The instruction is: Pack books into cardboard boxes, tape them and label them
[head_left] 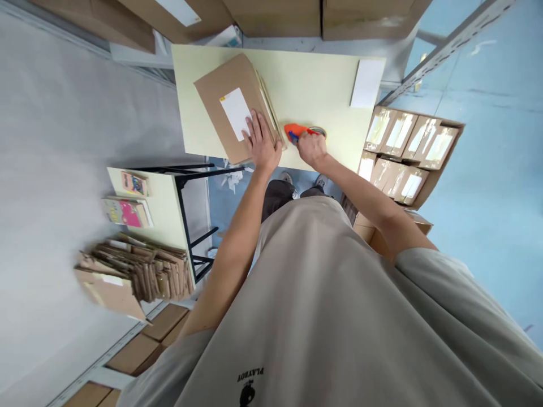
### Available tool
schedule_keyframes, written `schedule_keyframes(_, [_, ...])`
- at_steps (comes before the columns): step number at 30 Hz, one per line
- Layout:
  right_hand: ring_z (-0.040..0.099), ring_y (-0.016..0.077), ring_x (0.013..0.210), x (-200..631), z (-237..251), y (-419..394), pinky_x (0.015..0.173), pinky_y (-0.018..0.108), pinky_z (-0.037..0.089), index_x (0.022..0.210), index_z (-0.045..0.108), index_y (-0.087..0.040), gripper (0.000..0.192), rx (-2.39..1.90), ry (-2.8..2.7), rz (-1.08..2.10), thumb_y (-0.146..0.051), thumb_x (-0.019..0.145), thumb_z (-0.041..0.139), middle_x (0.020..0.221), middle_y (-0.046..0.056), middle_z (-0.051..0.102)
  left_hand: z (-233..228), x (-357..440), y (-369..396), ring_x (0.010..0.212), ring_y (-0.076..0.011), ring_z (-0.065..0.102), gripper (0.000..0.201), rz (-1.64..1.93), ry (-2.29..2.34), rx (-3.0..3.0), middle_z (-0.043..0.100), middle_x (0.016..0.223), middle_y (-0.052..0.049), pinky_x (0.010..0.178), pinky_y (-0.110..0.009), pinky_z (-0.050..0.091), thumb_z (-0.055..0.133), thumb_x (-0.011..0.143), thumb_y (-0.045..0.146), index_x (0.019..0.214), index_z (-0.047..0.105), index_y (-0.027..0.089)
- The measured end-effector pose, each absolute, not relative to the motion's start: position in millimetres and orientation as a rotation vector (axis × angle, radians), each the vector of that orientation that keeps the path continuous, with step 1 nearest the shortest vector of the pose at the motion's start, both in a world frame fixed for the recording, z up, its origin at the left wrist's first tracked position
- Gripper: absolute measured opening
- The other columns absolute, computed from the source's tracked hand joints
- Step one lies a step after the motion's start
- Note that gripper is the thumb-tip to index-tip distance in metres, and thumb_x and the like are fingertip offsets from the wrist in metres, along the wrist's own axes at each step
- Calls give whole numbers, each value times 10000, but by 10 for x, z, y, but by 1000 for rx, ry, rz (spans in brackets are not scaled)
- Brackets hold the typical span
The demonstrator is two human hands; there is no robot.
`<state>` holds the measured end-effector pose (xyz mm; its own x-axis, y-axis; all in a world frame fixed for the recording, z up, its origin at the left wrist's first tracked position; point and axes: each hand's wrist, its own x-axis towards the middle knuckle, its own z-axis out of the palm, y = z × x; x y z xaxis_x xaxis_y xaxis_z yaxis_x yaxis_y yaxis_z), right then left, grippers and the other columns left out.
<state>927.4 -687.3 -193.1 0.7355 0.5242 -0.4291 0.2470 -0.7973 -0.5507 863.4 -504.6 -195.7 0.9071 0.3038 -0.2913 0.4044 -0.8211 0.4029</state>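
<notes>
Nearest, a beige shirt (339, 294) fills the lower view, and both bare forearms are stretched forward from it. To the left, a stack of flattened cartons (139, 271) and a few colourful booklets (127, 212) are seen on a low side table (169, 217). Further on, the left hand (262, 144) is laid flat, its grip spread wide, on the near right corner of a brown cardboard parcel (231, 102) with a white label (236, 112), which lies on the pale counter (309, 85). Just right of the parcel, an orange tape dispenser (299, 133) is clasped by the right hand (313, 148), its grip pressed around the handle. At the right, an open box of packaged goods (407, 152) is set beside the counter. A white sheet (367, 83) lies at the counter's far right corner, and large cartons (275, 17) are stacked beyond.
</notes>
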Motion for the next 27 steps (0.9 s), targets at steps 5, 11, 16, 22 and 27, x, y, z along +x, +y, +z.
schedule_keyframes(5, [767,434,1423,9690,-1547,-6895,1217,522,558,1475,650,127,570,-2728,-421,767,-350,1288,401,1415,388,767,-1870,8609,-5063,1909,-358,-114,978,-275,481,2568,53,2045,-144,1512,-616,-165,644,1119,405,1937,203,101])
schedule_keyframes(11, [771,468,1361,9729,-950,-7103,1161,538,607,1486,680,-34,540,-2678,-223,628,-492,1250,519,1433,328,794,-1554,8772,-5301,1904,-455,29,1091,-186,318,2521,183,2019,-229,1512,-752,44,776,1014,442,1926,241,172])
schedule_keyframes(16, [795,490,1311,9822,-484,-7050,1118,556,614,1439,678,-117,540,-2653,-40,507,-585,1251,483,1394,306,791,-1173,9261,-5535,1762,-477,435,879,83,-101,2419,500,1831,-288,1453,-679,325,790,1004,365,1803,463,202])
schedule_keyframes(22, [772,462,1290,10299,81,-6812,1110,582,636,1444,627,-130,390,-2672,-82,159,-404,1216,471,1402,288,771,-560,10076,-5405,1674,-441,534,746,283,-308,2295,540,1776,-294,1385,-628,416,676,1022,218,1739,476,188])
schedule_keyframes(27, [702,447,1433,11039,477,-6473,1288,632,525,1447,627,-55,401,-2807,-129,-116,-276,1174,434,1516,330,703,-18,10937,-5154,1718,-419,475,699,425,-390,2254,498,1834,-247,1412,-606,392,623,1065,202,1745,464,222])
